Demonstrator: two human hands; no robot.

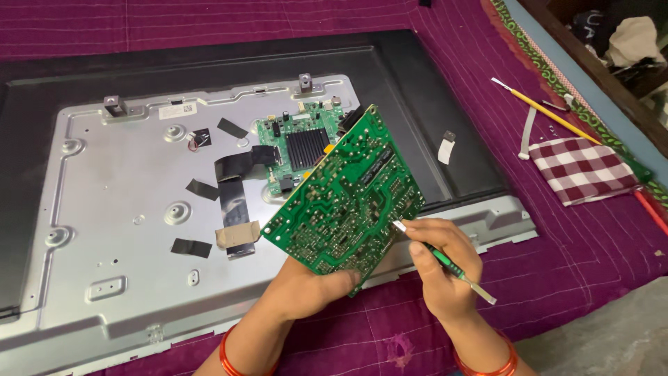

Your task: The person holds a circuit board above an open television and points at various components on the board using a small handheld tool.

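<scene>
The green circuit board (pixel 346 193) is held tilted above the near edge of the metal back panel (pixel 104 209), solder side toward the camera. It is gripped at its lower corner by the left hand (pixel 306 285), whose fingers are closed around the edge from below. The right hand (pixel 445 268) is pinched, like on a pen, around a thin tool (pixel 445 263) with a green handle, and the tip touches the right edge of the board.

For good work, the board should be kept steady and the tip pressed lightly on one point only (a slip could probably scratch the fine tracks). Support from the left palm is judged helpful.

Both wrists are bent inward, over the purple cloth (pixel 557 244). A smaller board (pixel 299 150) stays mounted near the panel's far edge.
</scene>
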